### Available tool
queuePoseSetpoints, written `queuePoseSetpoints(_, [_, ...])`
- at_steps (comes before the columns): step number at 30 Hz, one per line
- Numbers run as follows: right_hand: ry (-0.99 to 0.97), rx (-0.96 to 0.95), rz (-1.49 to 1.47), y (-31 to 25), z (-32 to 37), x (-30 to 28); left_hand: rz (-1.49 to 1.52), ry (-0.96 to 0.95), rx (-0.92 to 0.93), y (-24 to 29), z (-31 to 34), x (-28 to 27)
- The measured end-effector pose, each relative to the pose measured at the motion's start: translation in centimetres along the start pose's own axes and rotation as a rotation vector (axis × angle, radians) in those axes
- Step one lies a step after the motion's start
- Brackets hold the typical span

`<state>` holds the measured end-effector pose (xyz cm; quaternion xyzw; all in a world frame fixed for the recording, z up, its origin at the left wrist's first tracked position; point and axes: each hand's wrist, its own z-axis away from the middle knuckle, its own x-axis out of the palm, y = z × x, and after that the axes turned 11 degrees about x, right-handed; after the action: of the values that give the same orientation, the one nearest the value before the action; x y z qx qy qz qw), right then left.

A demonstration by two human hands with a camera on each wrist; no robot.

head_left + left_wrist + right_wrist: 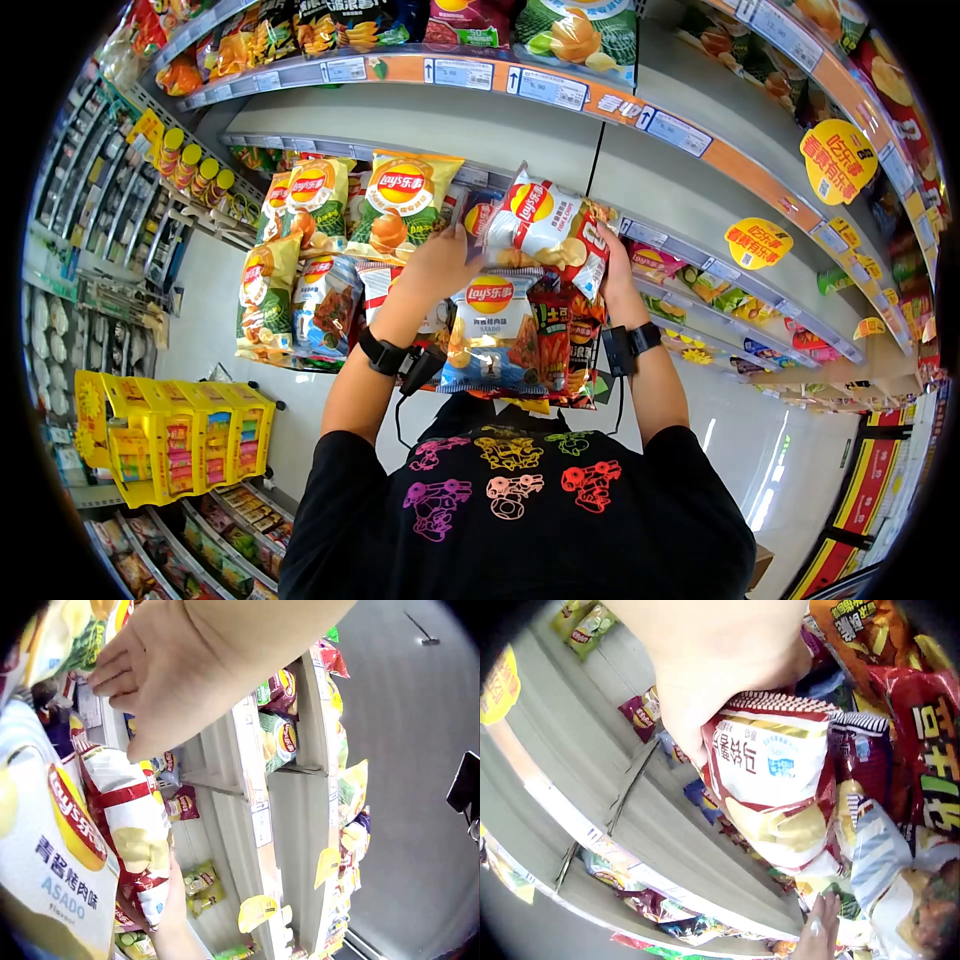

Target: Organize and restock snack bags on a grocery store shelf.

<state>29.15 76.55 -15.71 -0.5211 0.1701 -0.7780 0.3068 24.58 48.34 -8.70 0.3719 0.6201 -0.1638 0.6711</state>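
Note:
In the head view my right hand grips the end of a white and red Lay's potato chip bag, which lies tilted above other bags. The right wrist view shows the thumb along this bag's edge, with the fingers partly hidden behind it. My left hand is at the bag's other end. Its fingers are nearly straight in the left wrist view, the hand holding nothing. Nearest me stands a pale blue Asado chip bag, and a green and yellow chip bag is beyond my left hand.
More chip bags crowd the left side of the pile. Shelves with price strips run above and to the right, with yellow hanging tags. A yellow display rack stands on the floor at lower left.

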Motion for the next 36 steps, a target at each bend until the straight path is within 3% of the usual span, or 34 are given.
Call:
queuePoseSetpoints(3, [0.018,0.015,-0.046,-0.1,-0.6,0.8,0.054,0.042,-0.043,1.1,-0.1,-1.5])
queuePoseSetpoints(6, [-0.101,0.072,-0.034,-0.9,-0.5,2.9,0.1,0.167,-0.036,1.7,-0.2,-2.0])
queuePoseSetpoints(11, [0.005,-0.113,-0.286,0.5,-1.0,7.0,0.136,0.344,-0.02,1.5,-1.4,-1.6])
queuePoseSetpoints(15, [-0.03,-0.206,-0.262,3.3,-1.6,6.8,0.294,0.43,0.024,2.0,-2.5,-1.9])
queuePoseSetpoints(16, [-0.016,-0.2,-0.294,3.3,-1.8,6.5,0.351,0.378,-0.042,2.7,-2.5,-2.5])
queuePoseSetpoints(20, [-0.057,-0.24,-0.262,3.6,-1.0,7.3,0.349,0.371,0.055,1.7,-3.1,-1.5])
queuePoseSetpoints(23, [-0.013,-0.087,-0.316,5.6,-1.1,6.9,0.321,0.392,0.142,1.9,-4.0,-1.9])
queuePoseSetpoints(24, [0.01,-0.132,-0.304,5.8,0.3,8.6,0.329,0.405,0.157,1.9,-4.3,-2.0])
queuePoseSetpoints(28, [0.099,-0.198,0.344,6.7,-1.0,5.6,0.02,0.169,0.055,1.1,-3.9,-1.9])
queuePoseSetpoints(30, [0.127,-0.181,0.651,5.3,-0.4,4.8,-0.048,0.22,0.089,0.3,-3.3,-0.8])
queuePoseSetpoints(31, [0.263,-0.361,0.878,4.6,-0.3,4.8,-0.079,0.243,0.105,0.1,-3.1,-0.2])
queuePoseSetpoints(34, [0.32,-0.699,1.032,2.7,-2.7,3.8,-0.139,0.247,0.11,-0.1,-2.9,0.8])
queuePoseSetpoints(36, [0.222,-0.67,0.973,2.0,-3.2,4.9,-0.227,0.334,0.145,0.3,-3.1,0.7])
